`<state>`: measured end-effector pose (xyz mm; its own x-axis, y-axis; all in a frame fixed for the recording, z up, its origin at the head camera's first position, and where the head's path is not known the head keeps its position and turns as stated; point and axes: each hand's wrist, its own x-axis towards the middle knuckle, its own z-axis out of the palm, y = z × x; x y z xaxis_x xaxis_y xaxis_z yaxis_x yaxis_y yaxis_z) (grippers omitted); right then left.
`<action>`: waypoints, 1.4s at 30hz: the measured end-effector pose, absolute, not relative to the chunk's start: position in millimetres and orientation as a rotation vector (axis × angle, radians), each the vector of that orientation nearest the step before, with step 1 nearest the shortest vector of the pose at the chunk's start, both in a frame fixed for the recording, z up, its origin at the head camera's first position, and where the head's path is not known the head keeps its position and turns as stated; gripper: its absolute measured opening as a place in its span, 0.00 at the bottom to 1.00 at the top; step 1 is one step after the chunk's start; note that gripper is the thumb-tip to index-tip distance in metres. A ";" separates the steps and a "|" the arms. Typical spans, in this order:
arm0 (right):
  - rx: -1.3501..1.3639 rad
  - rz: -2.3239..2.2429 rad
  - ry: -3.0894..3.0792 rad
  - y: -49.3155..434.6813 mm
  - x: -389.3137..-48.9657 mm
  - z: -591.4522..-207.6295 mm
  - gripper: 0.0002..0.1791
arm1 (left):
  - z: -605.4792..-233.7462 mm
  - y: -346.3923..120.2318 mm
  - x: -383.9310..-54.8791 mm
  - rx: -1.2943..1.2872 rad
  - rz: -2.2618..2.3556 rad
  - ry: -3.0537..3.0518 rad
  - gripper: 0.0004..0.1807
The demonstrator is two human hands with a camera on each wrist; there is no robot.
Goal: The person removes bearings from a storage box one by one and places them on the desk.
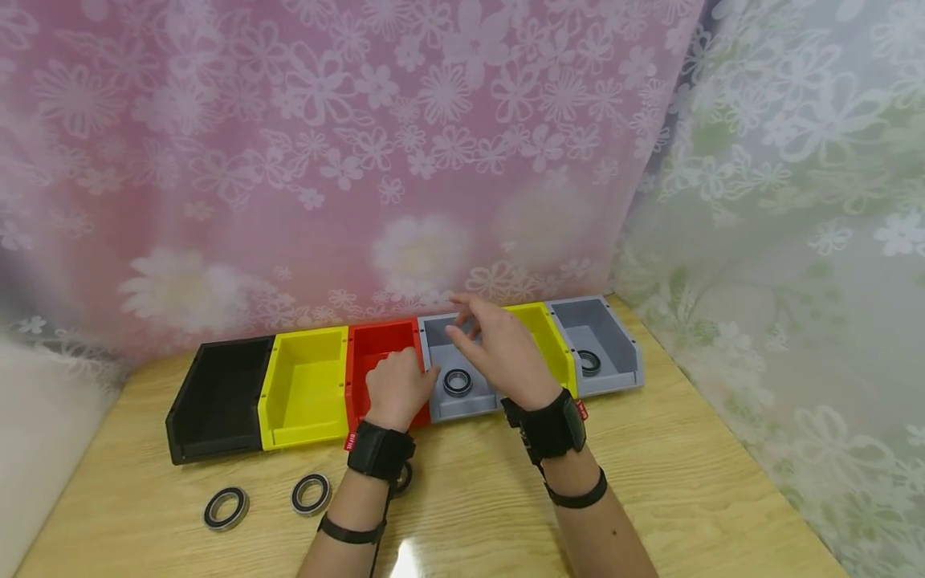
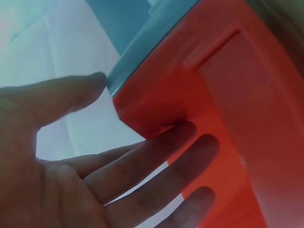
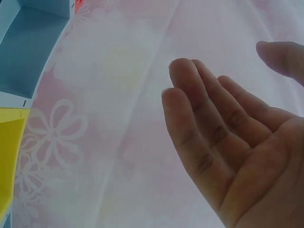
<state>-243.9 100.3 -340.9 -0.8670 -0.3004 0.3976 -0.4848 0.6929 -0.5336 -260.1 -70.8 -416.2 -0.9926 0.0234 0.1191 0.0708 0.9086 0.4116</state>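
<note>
My left hand (image 1: 396,391) is over the red bin (image 1: 379,339), its palm bare in the left wrist view. There the loosely bent fingers (image 2: 185,159) reach along the inside of the red bin, and the thumb tip is right at its edge beside the grey bin. Higher up, my right hand (image 1: 506,351) hovers over the middle grey bin (image 1: 442,333) and the yellow bin beside it (image 1: 538,325). In the right wrist view its fingers are relaxed with nothing between them. A ball bearing (image 1: 458,393) lies in the middle grey bin, between the hands.
Further left stand another yellow bin (image 1: 307,385) and a black bin (image 1: 231,393). The rightmost grey bin (image 1: 603,341) contains a bearing (image 1: 597,369). On the wooden table (image 1: 491,498) lie bearings (image 1: 208,514) (image 1: 294,499), with another (image 1: 409,478) partly behind the left wrist. Floral curtains hang behind and right.
</note>
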 end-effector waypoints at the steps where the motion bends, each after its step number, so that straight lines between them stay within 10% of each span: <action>1: 0.616 0.935 -2.626 100.2 -243.8 -340.8 0.28 | -416.1 -69.8 -259.8 -0.078 -0.640 -2.963 0.23; 42: 0.513 0.567 -3.061 84.2 -291.8 -416.8 0.28 | -422.8 -68.1 -256.4 -0.086 -0.616 -3.047 0.25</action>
<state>-291.8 84.2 -416.8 -0.9471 -0.3178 0.0451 -0.3129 0.8825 -0.3510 -256.4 -68.1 -422.8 -0.9980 0.0483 0.0418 0.0607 0.9201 0.3869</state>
